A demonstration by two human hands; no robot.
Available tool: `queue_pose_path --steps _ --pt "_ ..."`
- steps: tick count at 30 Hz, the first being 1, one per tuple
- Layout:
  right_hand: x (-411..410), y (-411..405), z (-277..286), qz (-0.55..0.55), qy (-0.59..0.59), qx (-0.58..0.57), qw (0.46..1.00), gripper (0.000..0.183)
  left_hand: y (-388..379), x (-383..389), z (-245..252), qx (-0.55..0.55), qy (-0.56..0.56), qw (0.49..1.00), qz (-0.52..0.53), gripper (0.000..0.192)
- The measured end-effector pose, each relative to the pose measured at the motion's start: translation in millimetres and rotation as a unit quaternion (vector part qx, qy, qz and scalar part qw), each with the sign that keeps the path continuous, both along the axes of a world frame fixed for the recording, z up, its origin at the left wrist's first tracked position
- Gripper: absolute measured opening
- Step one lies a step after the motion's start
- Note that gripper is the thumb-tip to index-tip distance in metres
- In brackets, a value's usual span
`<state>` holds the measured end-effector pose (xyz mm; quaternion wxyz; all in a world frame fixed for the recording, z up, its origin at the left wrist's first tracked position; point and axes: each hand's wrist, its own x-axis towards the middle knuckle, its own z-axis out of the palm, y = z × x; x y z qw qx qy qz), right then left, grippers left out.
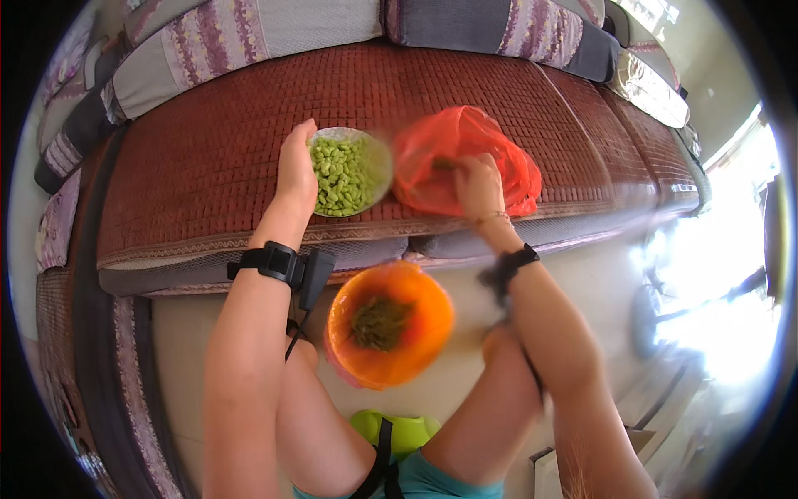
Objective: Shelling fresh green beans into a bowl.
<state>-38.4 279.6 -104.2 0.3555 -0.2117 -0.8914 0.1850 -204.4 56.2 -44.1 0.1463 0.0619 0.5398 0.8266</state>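
Observation:
A metal-rimmed bowl of shelled green beans stands on the reddish-brown woven mat of a sofa seat. Against its left side, my left hand curves around the wall and steadies it. To the right of the bowl lies a crumpled red plastic bag with its mouth open. My right hand reaches into that bag, fingers bent and partly blurred. Something dark green-brown, perhaps pods, shows at the fingertips; whether they grip it is unclear.
Between my knees an orange bin, apparently lined with plastic, holds dark green plant scraps. Grey and purple cushions line the back of the sofa mat. A lime-green seat is beneath me on the tiled floor. Bright glare fills the right side.

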Motion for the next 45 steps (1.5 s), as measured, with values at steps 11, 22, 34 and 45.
queue_pose_path --steps 11,22,34,45 --pt "-12.9 6.3 -1.0 -0.006 -0.005 -0.004 1.000 0.020 -10.1 8.0 0.9 -0.027 0.176 0.979 -0.100 0.044" --pt "57.9 -92.8 98.5 0.219 0.024 -0.093 0.971 0.018 -33.5 107.5 51.8 -0.154 0.127 0.933 -0.300 0.030" --pt "93.1 -110.1 111.4 0.309 0.158 0.091 0.933 0.035 -50.3 155.4 48.8 0.029 -0.062 0.899 -0.433 0.027" --pt "112.7 -127.5 129.2 0.319 0.137 0.136 0.928 0.038 -60.8 168.1 67.0 -0.030 0.021 0.908 -0.418 0.027"
